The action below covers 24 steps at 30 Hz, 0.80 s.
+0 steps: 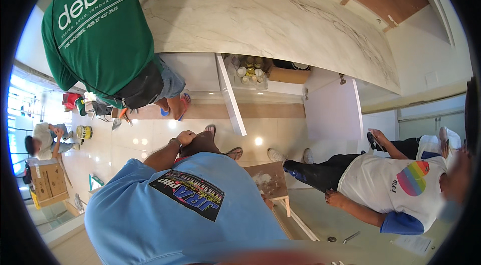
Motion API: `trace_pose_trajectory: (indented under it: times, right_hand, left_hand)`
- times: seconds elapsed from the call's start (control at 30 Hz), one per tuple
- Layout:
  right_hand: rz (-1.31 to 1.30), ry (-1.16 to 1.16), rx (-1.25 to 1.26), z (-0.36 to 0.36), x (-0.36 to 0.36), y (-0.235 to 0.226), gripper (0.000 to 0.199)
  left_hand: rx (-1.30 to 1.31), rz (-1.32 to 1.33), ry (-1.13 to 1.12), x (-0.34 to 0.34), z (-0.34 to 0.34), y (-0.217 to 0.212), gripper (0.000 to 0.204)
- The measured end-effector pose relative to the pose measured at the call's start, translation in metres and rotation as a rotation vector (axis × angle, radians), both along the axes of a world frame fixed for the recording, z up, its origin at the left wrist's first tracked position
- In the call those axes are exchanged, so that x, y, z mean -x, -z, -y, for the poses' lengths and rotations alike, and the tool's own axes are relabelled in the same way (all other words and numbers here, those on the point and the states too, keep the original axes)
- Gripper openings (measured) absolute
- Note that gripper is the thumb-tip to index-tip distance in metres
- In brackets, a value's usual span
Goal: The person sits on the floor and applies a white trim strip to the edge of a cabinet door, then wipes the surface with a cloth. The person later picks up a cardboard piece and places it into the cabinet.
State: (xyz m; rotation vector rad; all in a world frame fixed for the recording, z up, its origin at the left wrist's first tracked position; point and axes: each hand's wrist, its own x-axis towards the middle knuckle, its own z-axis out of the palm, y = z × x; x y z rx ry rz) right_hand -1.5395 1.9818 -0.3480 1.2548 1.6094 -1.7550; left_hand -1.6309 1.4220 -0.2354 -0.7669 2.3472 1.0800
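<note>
My left hand [186, 138] rests by my leg, a band on its wrist. Its fingers look loosely curled, with nothing visible in them. Of my right hand [268, 203] only a sliver shows past my light blue shirt [185, 215], beside a paint-stained wooden board [268, 179]. Its fingers are mostly hidden, so I cannot tell what it touches. My feet, in sandals [234, 152], stand on the tiled floor beyond my lap.
Ahead, a marble-patterned counter [260, 19] has open white cabinet doors [333, 109] and bottles [251, 72] inside. A person in green [100, 29] stands left; another in white [386, 185] is at right. A seated person [47, 142] and cardboard box [48, 181] are far left.
</note>
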Motion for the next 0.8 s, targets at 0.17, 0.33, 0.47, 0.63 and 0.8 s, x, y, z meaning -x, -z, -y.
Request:
trace_pose_trajectory:
  times: [0.17, 0.33, 0.47, 0.63, 0.8]
  right_hand:
    - [0.003, -0.179, -0.102, 0.009, 0.034, -0.044, 0.026]
    - [0.012, -0.373, -0.225, 0.016, 0.052, -0.091, 0.025]
    - [-0.041, -0.545, -0.275, 0.021, 0.054, -0.090, 0.026]
    - [-0.114, -0.613, -0.362, 0.020, 0.050, -0.093, 0.032]
    - [0.001, -0.344, -0.246, 0.023, 0.045, -0.097, 0.036]
  left_hand:
    - [0.157, -0.039, 0.444, -0.010, 0.008, 0.015, 0.034]
    - [-0.065, 0.103, -0.050, -0.011, 0.013, 0.017, 0.039]
    - [-0.116, 0.113, -0.195, -0.005, 0.002, -0.006, 0.036]
    - [-0.128, 0.092, -0.197, -0.004, -0.010, -0.026, 0.040]
    - [-0.200, 0.096, -0.232, -0.014, -0.006, -0.029, 0.036]
